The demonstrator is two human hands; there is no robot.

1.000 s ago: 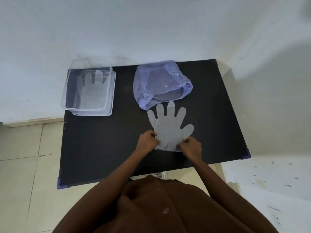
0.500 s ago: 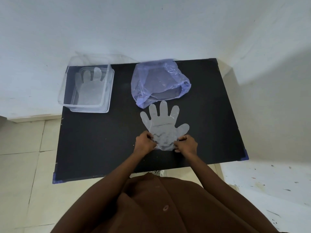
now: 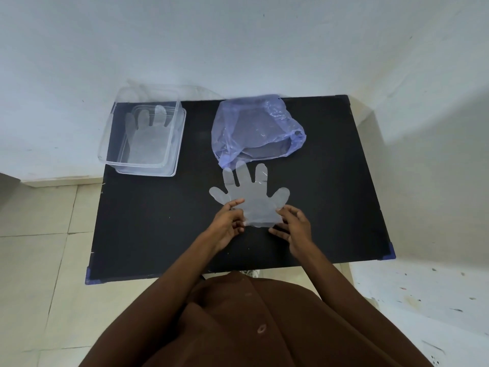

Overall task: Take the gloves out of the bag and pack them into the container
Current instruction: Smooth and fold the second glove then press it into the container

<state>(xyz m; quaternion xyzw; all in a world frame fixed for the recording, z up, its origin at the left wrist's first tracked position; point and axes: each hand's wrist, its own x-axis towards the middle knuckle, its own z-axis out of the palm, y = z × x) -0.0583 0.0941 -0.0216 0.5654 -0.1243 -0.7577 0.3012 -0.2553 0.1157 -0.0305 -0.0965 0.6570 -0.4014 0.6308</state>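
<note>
A clear plastic glove (image 3: 251, 200) lies flat on the black table (image 3: 158, 229), fingers pointing away from me, just in front of the bag's mouth. My left hand (image 3: 229, 221) pinches the left edge of its cuff, thumb on top. My right hand (image 3: 293, 226) has its fingers apart, with the fingertips at the cuff's right edge. The crumpled blue-violet plastic bag (image 3: 256, 128) lies at the back middle of the table, its opening facing me. A clear rectangular container (image 3: 180, 144) stands at the back left corner with another glove (image 3: 146, 139) lying flat inside it.
The table stands against a white wall (image 3: 238, 49), with a second wall close on the right. The container overhangs the table's left edge. Pale floor tiles (image 3: 39, 247) show to the left. My brown garment fills the bottom of the view.
The glove was bunched and wrinkled at the cuff between both gripping hands; now it lies smooth and flat. My right hand's fingers have spread apart.
</note>
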